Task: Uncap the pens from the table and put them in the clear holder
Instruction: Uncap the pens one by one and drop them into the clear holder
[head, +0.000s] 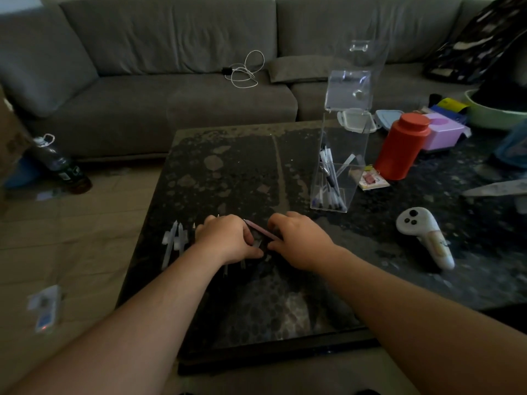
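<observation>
A: Pinching a pink pen (261, 230) from both ends. The left hand (226, 240) has curled fingers at the upper end, and the right hand (299, 243) has curled fingers at the lower end. Both grips are closed on it, not spread.

B: Cap on or off?

A: Can't tell, the fingers hide both ends. The pen is slanted between the hands, low over the tabletop (233, 172). I can't tell if it touches the surface.

B: Which step, then?

A: My read is the uncapping step, with one hand on the body and one on the cap. The next move calls for a straight pull apart along the pen's axis. Then the cap gets dropped and the pen is carried to the holder.

B: Where's the holder?

A: The clear holder (339, 178) stands upright, well up and to the right of the hands. Several pens (330, 181) are already leaning inside it.

B: More left to do?

A: Yes, a row of white pens (174, 240) lies just left of the left hand, some partly under it. I judge the task to be midway.

B: Clutter?

A: A white controller (422, 232) lies to the right, and a red canister (400, 146) stands behind the holder. Neither is in the path.
</observation>
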Motion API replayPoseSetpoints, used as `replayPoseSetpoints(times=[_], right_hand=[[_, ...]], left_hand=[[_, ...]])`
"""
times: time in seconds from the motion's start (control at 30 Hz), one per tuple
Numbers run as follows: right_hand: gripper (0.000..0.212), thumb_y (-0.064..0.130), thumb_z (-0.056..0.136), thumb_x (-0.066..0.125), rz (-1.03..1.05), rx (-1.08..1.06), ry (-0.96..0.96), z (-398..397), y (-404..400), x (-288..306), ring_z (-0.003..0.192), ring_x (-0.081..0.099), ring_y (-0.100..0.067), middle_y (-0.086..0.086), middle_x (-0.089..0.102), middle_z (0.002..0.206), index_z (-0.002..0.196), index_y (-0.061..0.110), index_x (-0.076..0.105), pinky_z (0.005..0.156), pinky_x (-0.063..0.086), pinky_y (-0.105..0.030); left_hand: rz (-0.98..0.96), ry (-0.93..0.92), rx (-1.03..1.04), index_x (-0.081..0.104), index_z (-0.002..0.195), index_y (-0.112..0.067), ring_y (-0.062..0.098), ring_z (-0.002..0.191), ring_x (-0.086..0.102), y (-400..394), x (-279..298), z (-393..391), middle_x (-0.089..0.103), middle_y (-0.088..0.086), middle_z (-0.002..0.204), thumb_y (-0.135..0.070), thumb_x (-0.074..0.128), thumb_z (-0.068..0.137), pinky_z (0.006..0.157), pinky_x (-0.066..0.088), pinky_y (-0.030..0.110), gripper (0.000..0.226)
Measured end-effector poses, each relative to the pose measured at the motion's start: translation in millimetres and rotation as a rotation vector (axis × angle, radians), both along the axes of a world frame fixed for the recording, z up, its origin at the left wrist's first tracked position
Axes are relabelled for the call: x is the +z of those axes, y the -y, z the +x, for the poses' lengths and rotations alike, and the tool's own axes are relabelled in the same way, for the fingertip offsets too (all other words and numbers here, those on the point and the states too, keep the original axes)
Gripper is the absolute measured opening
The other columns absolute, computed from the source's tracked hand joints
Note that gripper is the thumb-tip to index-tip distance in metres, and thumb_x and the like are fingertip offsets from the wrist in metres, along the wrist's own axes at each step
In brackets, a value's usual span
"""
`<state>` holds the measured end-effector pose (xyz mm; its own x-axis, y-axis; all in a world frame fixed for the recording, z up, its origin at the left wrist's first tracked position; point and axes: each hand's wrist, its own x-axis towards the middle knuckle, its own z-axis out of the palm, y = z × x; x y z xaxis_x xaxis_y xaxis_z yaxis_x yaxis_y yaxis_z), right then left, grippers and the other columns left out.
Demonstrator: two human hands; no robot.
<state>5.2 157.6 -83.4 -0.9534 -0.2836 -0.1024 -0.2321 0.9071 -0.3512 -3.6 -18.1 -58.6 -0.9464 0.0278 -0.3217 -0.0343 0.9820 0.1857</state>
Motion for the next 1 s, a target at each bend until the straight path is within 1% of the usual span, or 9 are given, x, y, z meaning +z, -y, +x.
replayPoseSetpoints(times=[0.1, 0.2, 0.3, 0.4, 0.47, 0.53, 0.67, 0.77, 1.0], right_hand=[[0.046, 0.027, 0.095, 0.071, 0.006, 0.029, -0.083, 2, 2, -3, 0.113, 0.06, -0.028, -0.008, 0.059, 0.124, 0.137, 0.024, 0.052, 0.09, 0.052, -0.038], [0.037, 0.022, 0.096, 0.067, 0.042, -0.002, -0.052, 0, 6, 2, 0.103, 0.064, -0.029, -0.011, 0.061, 0.115, 0.127, 0.02, 0.047, 0.076, 0.047, -0.035], [0.031, 0.022, 0.098, 0.064, 0.08, -0.033, 0.011, 0, 5, 6, 0.098, 0.065, -0.029, -0.012, 0.063, 0.112, 0.118, 0.02, 0.041, 0.074, 0.05, -0.037], [0.033, 0.025, 0.099, 0.061, 0.015, -0.104, 0.107, -4, -3, 13, 0.092, 0.06, -0.023, -0.006, 0.059, 0.105, 0.121, 0.026, 0.037, 0.077, 0.053, -0.04], [0.023, 0.033, 0.102, 0.055, -0.053, -0.145, 0.112, -8, -12, 18, 0.09, 0.056, -0.021, 0.0, 0.055, 0.1, 0.112, 0.032, 0.034, 0.076, 0.049, -0.041], [0.012, 0.043, 0.105, 0.049, -0.162, -0.157, 0.067, -11, -22, 23, 0.089, 0.058, -0.016, 0.007, 0.057, 0.096, 0.111, 0.034, 0.042, 0.074, 0.047, -0.038], [0.018, 0.045, 0.107, 0.048, -0.395, -0.194, -0.084, -9, -38, 37, 0.083, 0.06, -0.007, 0.014, 0.063, 0.093, 0.112, 0.036, 0.063, 0.068, 0.046, -0.029], [0.01, 0.037, 0.103, 0.059, -0.352, -0.144, -0.271, -8, -48, 40, 0.083, 0.056, -0.001, 0.017, 0.06, 0.092, 0.11, 0.038, 0.067, 0.072, 0.045, -0.026], [0.014, 0.034, 0.099, 0.065, -0.168, -0.034, -0.468, -6, -45, 37, 0.088, 0.05, -0.014, 0.011, 0.05, 0.093, 0.111, 0.031, 0.072, 0.074, 0.046, -0.032]], left_hand=[[0.018, 0.001, 0.007, 0.077, 0.089, -0.041, 0.024, 0.131, 0.049, -3, -1, 0, 0.068, -0.01, 0.113, -0.068, 0.078, 0.081, 0.103, 0.039, 0.045, 0.028], [0.051, -0.075, 0.009, 0.076, 0.086, -0.038, 0.022, 0.126, 0.051, -5, 0, 3, 0.068, -0.012, 0.102, -0.066, 0.074, 0.085, 0.099, 0.041, 0.043, 0.028], [0.21, -0.252, -0.025, 0.074, 0.083, -0.038, 0.013, 0.106, 0.061, -6, 1, 5, 0.067, -0.021, 0.085, -0.065, 0.073, 0.088, 0.086, 0.053, 0.038, 0.027], [0.409, -0.31, 0.002, 0.07, 0.091, -0.037, 0.001, 0.087, 0.065, -5, 2, 6, 0.068, -0.018, 0.087, -0.049, 0.076, 0.093, 0.069, 0.05, 0.025, 0.013], [0.518, -0.354, 0.013, 0.07, 0.094, -0.035, -0.003, 0.087, 0.066, -2, 0, 5, 0.071, -0.019, 0.09, -0.043, 0.076, 0.094, 0.071, 0.05, 0.02, 0.009], [0.596, -0.371, 0.022, 0.07, 0.098, -0.036, -0.007, 0.088, 0.065, 1, 0, 4, 0.071, -0.021, 0.092, -0.039, 0.075, 0.096, 0.07, 0.047, 0.016, 0.006], [0.664, -0.425, 0.048, 0.071, 0.109, -0.038, -0.008, 0.091, 0.063, 3, 0, 3, 0.07, -0.022, 0.099, -0.036, 0.073, 0.099, 0.074, 0.046, 0.012, 0.011], [0.666, -0.471, 0.041, 0.074, 0.117, -0.035, -0.007, 0.092, 0.062, 4, -1, 2, 0.07, -0.021, 0.101, -0.032, 0.071, 0.101, 0.082, 0.051, 0.017, 0.017], [0.644, -0.544, 0.033, 0.076, 0.114, -0.035, -0.005, 0.089, 0.061, 0, -1, 2, 0.068, -0.021, 0.099, -0.024, 0.074, 0.099, 0.077, 0.047, 0.015, 0.019]])
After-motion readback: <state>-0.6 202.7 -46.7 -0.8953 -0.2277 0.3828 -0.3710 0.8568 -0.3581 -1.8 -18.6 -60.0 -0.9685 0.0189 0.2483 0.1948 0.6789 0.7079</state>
